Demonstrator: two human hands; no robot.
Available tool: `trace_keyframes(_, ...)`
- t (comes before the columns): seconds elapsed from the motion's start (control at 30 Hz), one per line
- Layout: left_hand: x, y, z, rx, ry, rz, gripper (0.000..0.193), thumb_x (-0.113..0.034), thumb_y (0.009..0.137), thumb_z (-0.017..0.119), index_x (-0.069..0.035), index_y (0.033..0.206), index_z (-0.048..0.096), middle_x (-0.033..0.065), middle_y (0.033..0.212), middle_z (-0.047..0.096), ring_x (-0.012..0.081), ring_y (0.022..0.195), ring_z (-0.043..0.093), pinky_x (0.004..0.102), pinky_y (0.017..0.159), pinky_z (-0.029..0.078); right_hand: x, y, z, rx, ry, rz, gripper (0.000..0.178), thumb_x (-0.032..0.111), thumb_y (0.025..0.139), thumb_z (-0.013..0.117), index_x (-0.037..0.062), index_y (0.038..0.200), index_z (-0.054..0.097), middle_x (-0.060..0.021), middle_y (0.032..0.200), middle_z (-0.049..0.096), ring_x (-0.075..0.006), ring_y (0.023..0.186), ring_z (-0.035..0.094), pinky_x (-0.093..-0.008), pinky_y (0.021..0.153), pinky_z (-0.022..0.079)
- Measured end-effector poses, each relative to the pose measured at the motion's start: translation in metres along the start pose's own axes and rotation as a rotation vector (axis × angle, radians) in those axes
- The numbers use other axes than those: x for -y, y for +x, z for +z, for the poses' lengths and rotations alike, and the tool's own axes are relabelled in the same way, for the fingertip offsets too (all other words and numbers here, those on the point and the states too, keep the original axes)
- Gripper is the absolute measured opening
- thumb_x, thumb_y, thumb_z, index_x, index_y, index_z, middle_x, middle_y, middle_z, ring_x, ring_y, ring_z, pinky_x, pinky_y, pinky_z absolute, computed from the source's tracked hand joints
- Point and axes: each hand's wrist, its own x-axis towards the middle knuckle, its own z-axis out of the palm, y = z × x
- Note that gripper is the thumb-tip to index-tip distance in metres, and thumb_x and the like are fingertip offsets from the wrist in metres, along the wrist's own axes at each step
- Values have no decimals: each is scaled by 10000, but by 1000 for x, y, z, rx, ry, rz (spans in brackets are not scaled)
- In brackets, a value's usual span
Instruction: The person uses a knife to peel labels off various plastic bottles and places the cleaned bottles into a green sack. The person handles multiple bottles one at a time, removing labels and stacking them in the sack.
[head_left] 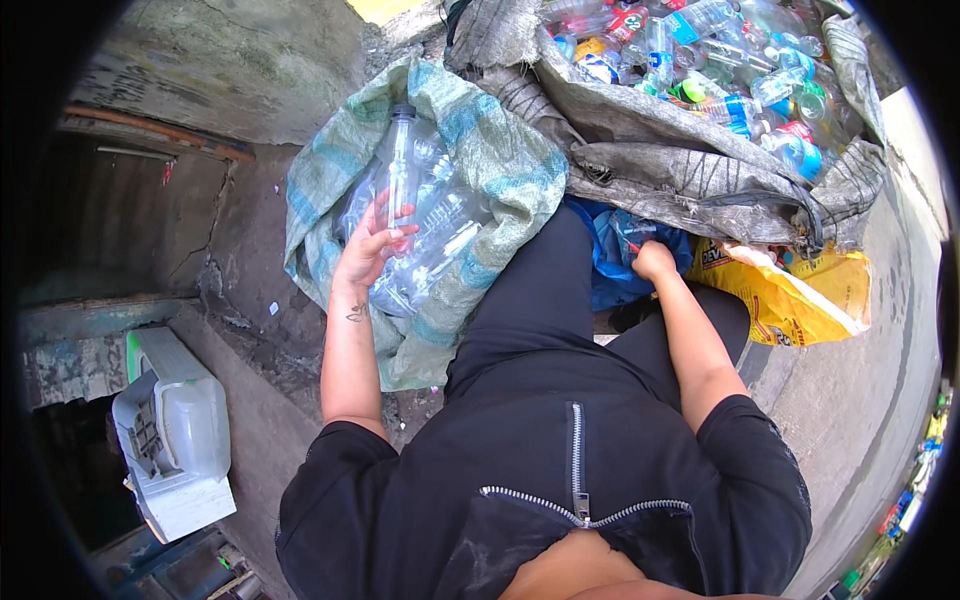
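Observation:
My left hand (368, 248) is closed round the lower part of a clear plastic bottle (401, 160), which stands upright with its dark-capped end up. The bottle is over the mouth of a pale green and blue woven sack (505, 165). Several clear bottles without labels (432, 270) fill that sack. To the right, beyond my knee, my right hand (655, 261) reaches to an open blue plastic bag (607, 282). Its fingers are curled at the bag's mouth, with something small and reddish by them. What they grip is too small to make out.
A large grey sack (690, 200) at the back right bulges with labelled plastic bottles (735, 60). Next to the blue bag lies a yellow printed sack (800, 300). Down on the left, a clear plastic container (195, 425) rests on a white box (190, 505). A concrete wall (230, 60) rises behind.

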Motion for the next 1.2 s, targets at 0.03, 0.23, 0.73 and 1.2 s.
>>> trace_keyframes(0.03,0,-2,6,-57,146,51,863,-94,692,722,-101,1438,290,175,1265,518,273,1022,600,341,782,511,6,-9,-19,75,-10,-22,238,163,701,620,-8,848,696,-203,833,678,-299,799,681,-371,759,539)
trace_keyframes(0.23,-8,9,106,-254,931,542,713,-80,611,770,-133,1279,528,57,1019,634,189,859,638,320,725,520,105,-120,-188,-120,1072,-385,427,460,847,653,47,741,617,-9,578,563,-77,464,515,-248,446,408)
trace_keyframes(0.73,-22,-8,117,36,806,343,681,-74,609,746,-116,1258,543,72,1040,633,183,828,633,291,680,531,177,-148,-214,-685,679,-707,535,473,813,651,24,574,488,-162,524,500,-329,497,509,-398,502,404)
trace_keyframes(1.2,12,-10,89,577,449,-97,807,-129,623,770,-104,1354,430,113,1018,622,194,783,646,310,664,544,149,-192,-233,-3,608,-636,286,272,833,709,28,962,636,-46,712,626,-129,621,570,-312,591,464)
